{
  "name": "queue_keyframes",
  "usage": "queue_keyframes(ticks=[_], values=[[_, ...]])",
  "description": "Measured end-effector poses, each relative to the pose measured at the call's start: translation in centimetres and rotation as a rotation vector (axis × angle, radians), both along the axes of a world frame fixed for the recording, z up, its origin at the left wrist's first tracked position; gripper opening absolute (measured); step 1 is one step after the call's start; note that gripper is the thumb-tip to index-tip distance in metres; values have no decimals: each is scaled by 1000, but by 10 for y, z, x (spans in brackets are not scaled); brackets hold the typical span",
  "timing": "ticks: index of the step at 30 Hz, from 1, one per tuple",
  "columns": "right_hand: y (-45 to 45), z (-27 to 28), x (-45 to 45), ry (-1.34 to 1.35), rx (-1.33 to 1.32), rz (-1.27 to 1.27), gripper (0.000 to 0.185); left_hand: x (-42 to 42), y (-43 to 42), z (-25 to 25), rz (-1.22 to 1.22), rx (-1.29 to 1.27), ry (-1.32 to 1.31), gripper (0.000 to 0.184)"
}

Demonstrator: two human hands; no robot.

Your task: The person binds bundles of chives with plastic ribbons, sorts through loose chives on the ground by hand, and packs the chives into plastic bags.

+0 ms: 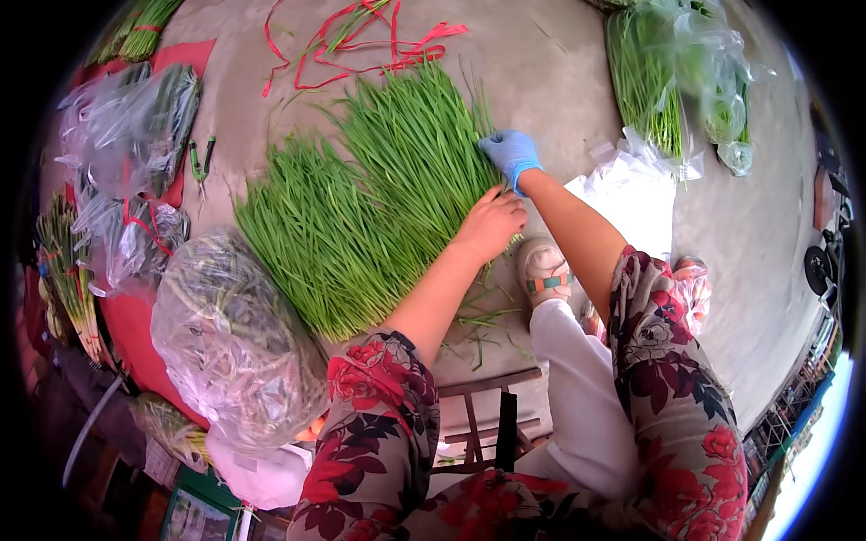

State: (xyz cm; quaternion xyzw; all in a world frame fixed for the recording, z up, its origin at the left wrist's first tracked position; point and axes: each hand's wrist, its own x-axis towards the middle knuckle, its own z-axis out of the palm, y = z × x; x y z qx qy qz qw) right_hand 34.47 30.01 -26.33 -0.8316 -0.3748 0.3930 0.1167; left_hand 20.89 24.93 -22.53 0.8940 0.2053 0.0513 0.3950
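Note:
Two broad piles of long green chives (329, 239) lie side by side on the ground in front of me, leaves pointing up and away. At the right edge of the farther pile (410, 135) are both my hands. My left hand (492, 221) is bare, its fingers curled in at the stem ends. Just beyond it, my right hand (510, 155) wears a blue glove and is closed at the pile's edge, where a few loose leaves stick out past it. The fingertips of both hands are partly hidden, so how many stems they grip cannot be made out.
Red ribbon (347, 45) lies tangled behind the piles. At the left are green-handled snips (200, 167) and bagged vegetables (239, 334) on red cloth. White plastic bags (622, 194) and bagged greens (645, 81) lie at the right. Chive scraps (483, 317) lie near my shoe (544, 266).

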Motion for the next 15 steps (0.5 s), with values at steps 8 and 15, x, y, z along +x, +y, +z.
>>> queue_keyframes(ticks=[8, 15], values=[[-33, -22, 20, 522, 204, -462, 19, -15, -3, -20, 42, 46, 40, 7], [-19, -7, -2, 144, 247, -60, 18, -23, -11, -15, 128, 101, -17, 8]])
